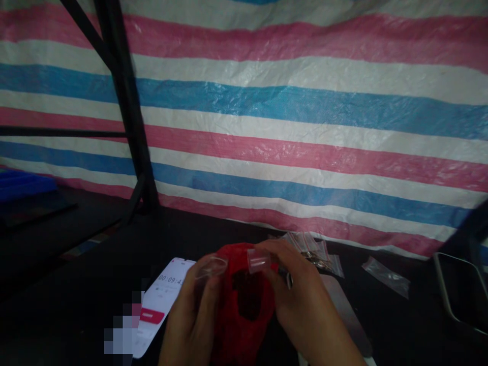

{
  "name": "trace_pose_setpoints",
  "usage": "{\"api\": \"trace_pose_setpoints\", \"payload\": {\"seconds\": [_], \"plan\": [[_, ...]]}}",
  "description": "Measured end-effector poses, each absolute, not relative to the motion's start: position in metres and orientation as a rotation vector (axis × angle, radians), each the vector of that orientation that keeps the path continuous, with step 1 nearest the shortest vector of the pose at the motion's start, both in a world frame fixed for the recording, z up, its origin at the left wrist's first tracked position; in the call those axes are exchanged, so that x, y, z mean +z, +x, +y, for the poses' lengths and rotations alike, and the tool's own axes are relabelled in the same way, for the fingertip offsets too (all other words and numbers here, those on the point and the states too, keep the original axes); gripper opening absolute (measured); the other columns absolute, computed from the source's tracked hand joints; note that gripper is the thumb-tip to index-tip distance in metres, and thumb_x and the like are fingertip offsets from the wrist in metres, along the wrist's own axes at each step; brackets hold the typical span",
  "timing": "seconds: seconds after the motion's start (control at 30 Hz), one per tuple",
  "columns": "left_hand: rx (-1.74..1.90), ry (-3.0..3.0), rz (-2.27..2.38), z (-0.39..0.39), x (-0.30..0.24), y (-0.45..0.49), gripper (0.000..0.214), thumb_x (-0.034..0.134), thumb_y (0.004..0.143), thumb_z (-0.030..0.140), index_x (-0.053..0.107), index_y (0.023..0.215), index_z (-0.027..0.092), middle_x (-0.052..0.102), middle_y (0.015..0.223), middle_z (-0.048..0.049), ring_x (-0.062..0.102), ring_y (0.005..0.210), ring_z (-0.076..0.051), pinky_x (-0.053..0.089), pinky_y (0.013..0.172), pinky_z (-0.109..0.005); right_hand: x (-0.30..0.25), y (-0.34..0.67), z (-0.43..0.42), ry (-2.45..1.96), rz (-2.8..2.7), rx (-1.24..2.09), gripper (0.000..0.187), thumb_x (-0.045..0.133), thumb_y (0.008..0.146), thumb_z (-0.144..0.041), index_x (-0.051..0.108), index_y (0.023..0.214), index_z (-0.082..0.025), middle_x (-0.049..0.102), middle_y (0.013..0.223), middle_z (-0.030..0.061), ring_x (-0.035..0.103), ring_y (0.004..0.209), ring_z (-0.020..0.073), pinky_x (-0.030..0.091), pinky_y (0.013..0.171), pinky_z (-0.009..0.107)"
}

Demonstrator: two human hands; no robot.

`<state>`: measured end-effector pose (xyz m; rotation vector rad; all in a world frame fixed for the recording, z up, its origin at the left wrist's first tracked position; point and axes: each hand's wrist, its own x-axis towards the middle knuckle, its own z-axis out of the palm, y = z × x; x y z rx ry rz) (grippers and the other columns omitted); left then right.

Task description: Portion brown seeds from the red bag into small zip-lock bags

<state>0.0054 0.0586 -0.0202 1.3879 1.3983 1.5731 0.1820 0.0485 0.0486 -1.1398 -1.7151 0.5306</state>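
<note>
Head view: both hands work low in the frame, close together over a dark counter (76, 305). Between them hangs a crumpled red plastic bag (244, 300), its mouth turned up and partly open, showing a dark hollow inside. The left hand (194, 315) grips the bag's left edge, and its fingers (208, 277) also pinch what looks like a clear, soft plastic piece (211, 267) near the rim. The right hand (301, 300) holds the bag's right edge, and its fingers (272, 259) are closed narrowly around a small clear plastic cup-shaped piece (258, 260) poised just above the bag's mouth. Both hands are thus closed on something; neither is spread wide.

To do this well, judging from the pose, the bag's mouth should be kept stretched open by both hands, so that the clear pieces do not catch on the folded rim. The light is dim and the clear parts are hard to see, so a firm pinch matters.

Just left of the hands lies a white phone showing a timer (163, 300). Beyond the right hand lie small clear zip bags (316, 251), another clear packet (385, 274), and a dark tray (461, 290) at the right edge. A striped pink, white and blue tarpaulin (285, 127) fills the background.
</note>
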Motion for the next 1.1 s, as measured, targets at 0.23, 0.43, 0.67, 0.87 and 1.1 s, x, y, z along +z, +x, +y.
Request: {"api": "trace_pose_setpoints", "payload": {"seconds": [0.23, 0.43, 0.67, 0.87, 1.1], "plan": [[1.323, 1.653, 1.551, 0.051, -0.021, 0.007, 0.046, 0.046, 0.098, 0.064, 0.073, 0.108, 0.028, 0.076, 0.114, -0.0094, 0.069, 0.111, -0.034, 0.057, 0.1, -0.055, 0.008, 0.179, 0.065, -1.459, -1.871, 0.552, 0.054, 0.052, 0.077, 0.009, 0.081, 0.107, -0.025, 0.079, 0.116, 0.0086, 0.071, 0.117, 0.0276, 0.053, 0.106, 0.042], [1.24, 1.611, 1.569, 0.072, -0.039, 0.014, 0.058, 0.045, 0.091, 0.064, 0.075, 0.118, 0.021, 0.069, 0.143, -0.0181, 0.055, 0.14, -0.042, 0.037, 0.12, -0.069, -0.004, 0.171, 0.079, -1.708, -1.862, 0.389, 0.066, 0.046, 0.069, 0.015, 0.078, 0.117, -0.016, 0.073, 0.131, 0.0144, 0.061, 0.133, 0.0317, 0.043, 0.118, 0.048], [1.134, 1.295, 1.358, 0.072, -0.018, 0.018, 0.06, 0.042, 0.096, 0.068, 0.072, 0.117, 0.02, 0.078, 0.129, -0.0126, 0.068, 0.131, -0.035, 0.052, 0.114, -0.048, -0.011, 0.167, 0.082, -1.719, -1.798, 0.443, 0.052, 0.049, 0.072, 0.012, 0.077, 0.107, -0.015, 0.076, 0.115, 0.0172, 0.069, 0.115, 0.0337, 0.051, 0.101, 0.045], [1.232, 0.884, 1.412, 0.073, -0.022, 0.012, 0.05, 0.046, 0.1, 0.06, 0.068, 0.128, 0.024, 0.07, 0.148, -0.0077, 0.061, 0.142, -0.029, 0.047, 0.12, -0.048, -0.014, 0.167, 0.081, -1.642, -1.792, 0.511, 0.046, 0.054, 0.066, 0.008, 0.078, 0.09, -0.022, 0.076, 0.103, 0.0094, 0.068, 0.102, 0.0292, 0.05, 0.092, 0.04], [1.294, 1.055, 1.511, 0.077, -0.026, 0.001, 0.062, 0.045, 0.097, 0.071, 0.064, 0.129, 0.022, 0.064, 0.152, -0.0142, 0.053, 0.148, -0.035, 0.034, 0.127, -0.055, -0.012, 0.171, 0.081, -1.426, -1.684, 0.832, 0.043, 0.056, 0.068, 0.0, 0.078, 0.096, -0.022, 0.08, 0.098, 0.0025, 0.073, 0.094, 0.0228, 0.055, 0.088, 0.034]]}}
